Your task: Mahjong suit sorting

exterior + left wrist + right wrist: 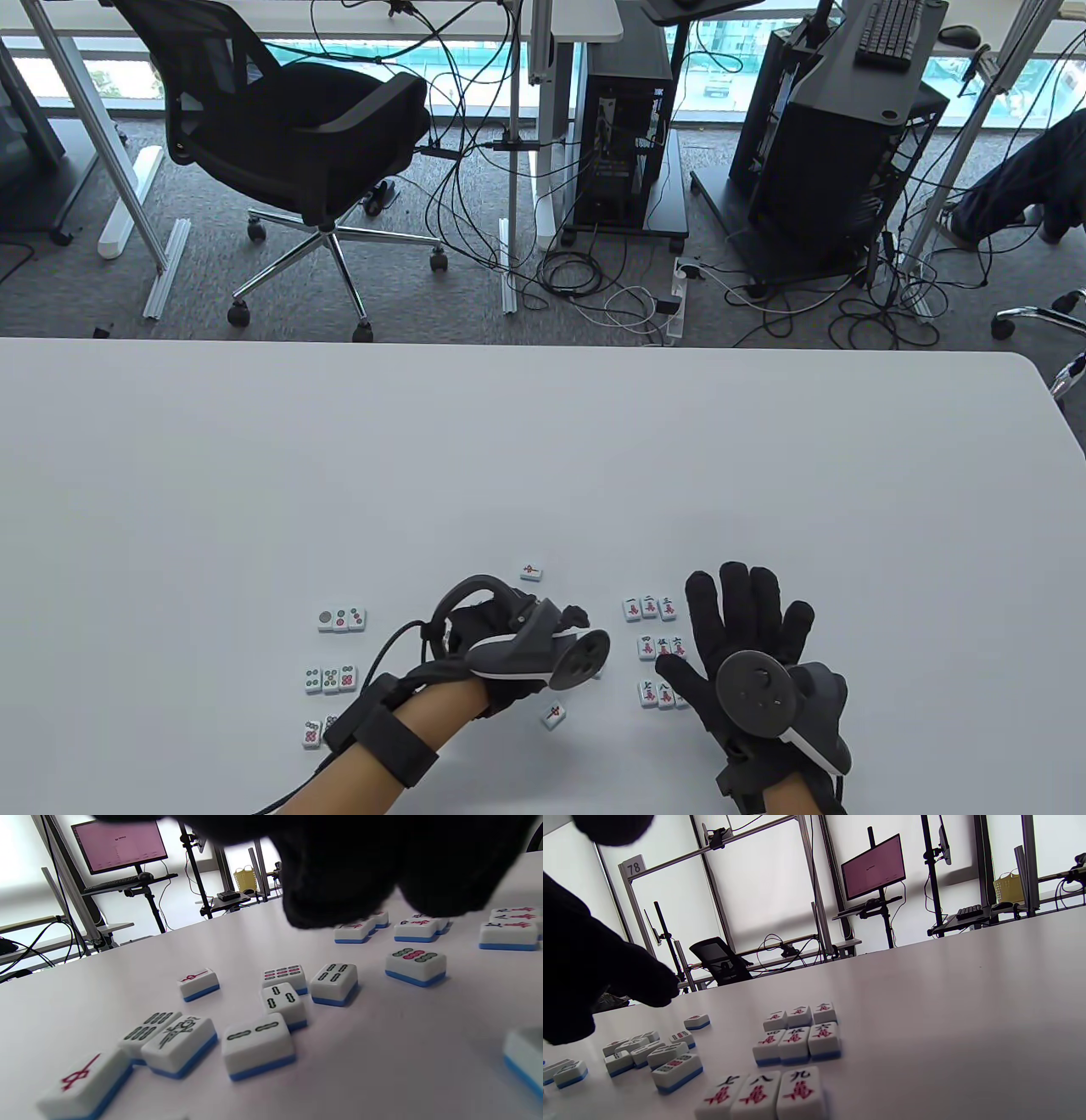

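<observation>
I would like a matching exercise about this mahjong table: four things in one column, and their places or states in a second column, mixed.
Things:
1. character tiles
2. circle tiles
3. right hand
4. lone red-marked tile

Places or states:
A. three rows at the table's left
B. flat, fingers spread, beside a tile block
C. alone, farther up the table than the left hand
D. neat three-by-three block

Pairs: 1-D, 2-A, 3-B, 4-C

We see a white table (pixel 543 458) carrying mahjong tiles: character tiles (pixel 652 650) in three rows at right, circle tiles (pixel 333 677) in rows at left, and loose bamboo tiles (pixel 285 1001) scattered between them.
</observation>
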